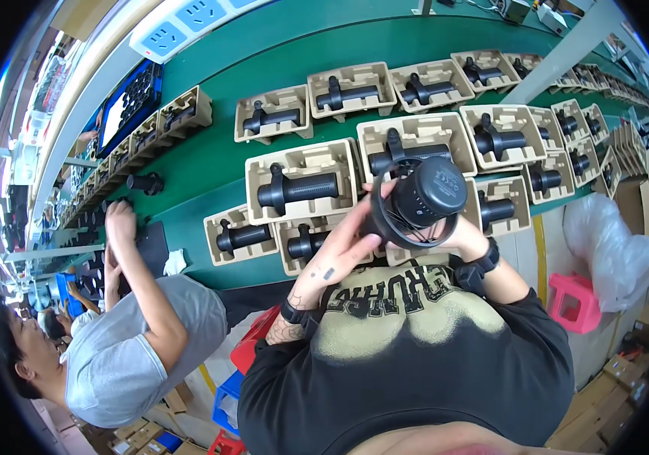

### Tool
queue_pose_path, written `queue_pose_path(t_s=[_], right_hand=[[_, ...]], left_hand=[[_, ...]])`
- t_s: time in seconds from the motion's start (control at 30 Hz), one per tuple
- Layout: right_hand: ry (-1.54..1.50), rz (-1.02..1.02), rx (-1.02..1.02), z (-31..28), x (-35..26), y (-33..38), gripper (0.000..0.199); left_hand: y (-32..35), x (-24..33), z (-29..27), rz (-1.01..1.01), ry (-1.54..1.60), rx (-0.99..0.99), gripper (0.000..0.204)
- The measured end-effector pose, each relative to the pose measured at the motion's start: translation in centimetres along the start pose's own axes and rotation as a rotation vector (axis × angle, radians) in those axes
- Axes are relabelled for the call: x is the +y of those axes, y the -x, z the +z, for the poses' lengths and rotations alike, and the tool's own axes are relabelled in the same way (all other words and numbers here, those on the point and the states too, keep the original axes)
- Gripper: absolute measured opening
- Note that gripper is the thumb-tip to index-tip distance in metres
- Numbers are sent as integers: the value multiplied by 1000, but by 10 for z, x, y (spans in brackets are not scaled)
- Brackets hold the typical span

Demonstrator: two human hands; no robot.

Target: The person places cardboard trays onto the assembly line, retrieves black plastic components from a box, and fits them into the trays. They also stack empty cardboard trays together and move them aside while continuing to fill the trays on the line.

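Note:
Close in front of my chest I hold a black round device, with a cylindrical body and a wide ring round it. Thin wires or spokes show inside the ring. My left hand grips the ring's left side, thumb on its near edge. On the right, my right hand supports the device, its fingers mostly hidden behind it. Just beyond stand beige moulded trays, each holding a black ribbed cylinder with a clamp-like collar. One tray is partly covered by the device.
The green conveyor bench carries more trays to the far right. At left a co-worker reaches toward black parts. A grey post crosses the right side. A pink stool and a clear plastic bag stand right.

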State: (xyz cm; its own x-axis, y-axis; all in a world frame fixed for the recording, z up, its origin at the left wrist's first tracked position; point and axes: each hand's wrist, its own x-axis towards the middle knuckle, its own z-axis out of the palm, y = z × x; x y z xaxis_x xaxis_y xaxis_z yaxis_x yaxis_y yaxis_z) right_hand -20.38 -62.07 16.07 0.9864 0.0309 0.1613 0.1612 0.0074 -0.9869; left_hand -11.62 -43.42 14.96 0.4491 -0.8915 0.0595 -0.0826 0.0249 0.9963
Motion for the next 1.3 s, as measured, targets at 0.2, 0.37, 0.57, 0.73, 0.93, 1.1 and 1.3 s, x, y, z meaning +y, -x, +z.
queue_pose_path(t_s=[0.2, 0.37, 0.57, 0.73, 0.93, 1.1, 1.3], right_hand=[[849, 449, 396, -53, -36, 70, 61], [682, 330, 271, -70, -29, 95, 55], [966, 245, -129, -45, -4, 55, 46], [949, 62, 98, -31, 15, 64, 38], [763, 92, 469, -37, -2, 80, 27], [755, 87, 613, -60, -15, 68, 22], [785, 29, 740, -58, -14, 99, 22]], left_hand=[[23, -4, -30, -195, -132, 216, 44], [28, -26, -22, 54, -404, 236, 35], [8, -40, 11, 230, -708, -24, 30], [14, -42, 7, 285, -909, -128, 30], [-31, 81, -93, 110, -931, 70, 31], [-151, 0, -190, -116, -1413, -233, 35], [-212, -165, -204, -283, -1381, -271, 48]])
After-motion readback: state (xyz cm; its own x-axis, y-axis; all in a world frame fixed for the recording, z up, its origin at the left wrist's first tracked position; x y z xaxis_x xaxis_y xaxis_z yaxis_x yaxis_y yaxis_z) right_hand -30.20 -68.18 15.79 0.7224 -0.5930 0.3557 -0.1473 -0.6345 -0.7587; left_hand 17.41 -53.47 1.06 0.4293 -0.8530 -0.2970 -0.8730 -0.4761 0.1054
